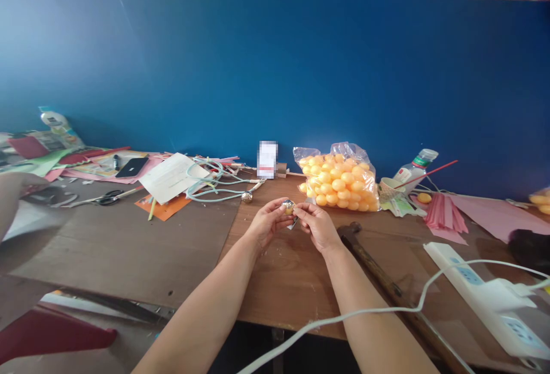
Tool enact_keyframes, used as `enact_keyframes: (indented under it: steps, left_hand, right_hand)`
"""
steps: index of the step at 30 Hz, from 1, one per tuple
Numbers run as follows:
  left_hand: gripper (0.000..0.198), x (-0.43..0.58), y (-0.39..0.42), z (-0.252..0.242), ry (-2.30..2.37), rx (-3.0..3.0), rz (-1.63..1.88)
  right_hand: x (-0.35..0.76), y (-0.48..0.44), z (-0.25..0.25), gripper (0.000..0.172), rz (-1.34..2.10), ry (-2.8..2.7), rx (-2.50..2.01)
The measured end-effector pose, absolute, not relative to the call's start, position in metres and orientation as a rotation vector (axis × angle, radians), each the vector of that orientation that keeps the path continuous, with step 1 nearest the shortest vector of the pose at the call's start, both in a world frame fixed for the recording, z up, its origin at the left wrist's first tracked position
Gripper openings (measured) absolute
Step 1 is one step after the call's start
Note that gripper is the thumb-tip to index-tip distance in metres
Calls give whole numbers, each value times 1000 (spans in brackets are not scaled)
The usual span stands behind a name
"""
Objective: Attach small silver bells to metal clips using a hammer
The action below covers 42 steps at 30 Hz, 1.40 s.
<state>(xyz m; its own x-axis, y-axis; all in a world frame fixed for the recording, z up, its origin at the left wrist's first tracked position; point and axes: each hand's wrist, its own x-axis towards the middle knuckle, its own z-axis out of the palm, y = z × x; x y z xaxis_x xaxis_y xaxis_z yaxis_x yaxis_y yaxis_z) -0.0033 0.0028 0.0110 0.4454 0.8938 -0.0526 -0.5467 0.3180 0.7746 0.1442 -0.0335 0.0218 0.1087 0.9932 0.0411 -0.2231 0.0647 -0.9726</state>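
Note:
Over the middle of the wooden table [283, 282], my left hand [270, 222] and my right hand [315, 225] meet, fingers pinched around a small shiny silver-and-gold ball [287, 208]. My left fingers hold its left side and my right fingertips press on its right side. A small silvery edge shows below the ball between the hands; I cannot make out what it is. Another shiny silver ball [247, 197] lies on the table, beyond my left hand. Behind my right hand stands a clear plastic bag of orange balls [344, 182].
Pale-blue cords [215, 193], papers [172, 176] and scissors [107, 197] lie at left, near another person's arm [17, 191]. A hammer [369, 254] lies beside my right forearm. A white cable [344, 317] crosses above it from a power strip [476, 294]. A bottle [416, 170] leans at back right.

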Motion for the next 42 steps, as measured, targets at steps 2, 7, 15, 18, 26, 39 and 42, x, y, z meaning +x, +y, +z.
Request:
enact_keyframes:
  steps: [2, 7, 15, 18, 26, 39, 42]
  left_hand:
    - [38, -3, 3, 10, 536, 776, 1006]
    - [40, -4, 2, 11, 555, 805, 1010]
    - [41, -3, 3, 10, 561, 827, 1022]
    - [40, -3, 3, 10, 568, 839, 1020]
    - [38, -2, 4, 7, 543, 847, 1030]
    - [33, 0, 2, 10, 553, 838, 1042]
    - [34, 0, 2, 10, 558, 831, 1041]
  right_hand:
    - [144, -34, 22, 28, 1217, -986, -1039]
    - [145, -33, 22, 29, 1234, -962, -1053]
    - [147, -33, 21, 27, 1246, -937, -1053]
    - [147, -33, 22, 28, 1248, -931, -1064]
    - [149, -33, 22, 27, 1246, -954, -1063]
    - [150, -33, 22, 28, 1224, -986, -1087]
    - [151, -33, 22, 29, 1233, -979, -1083]
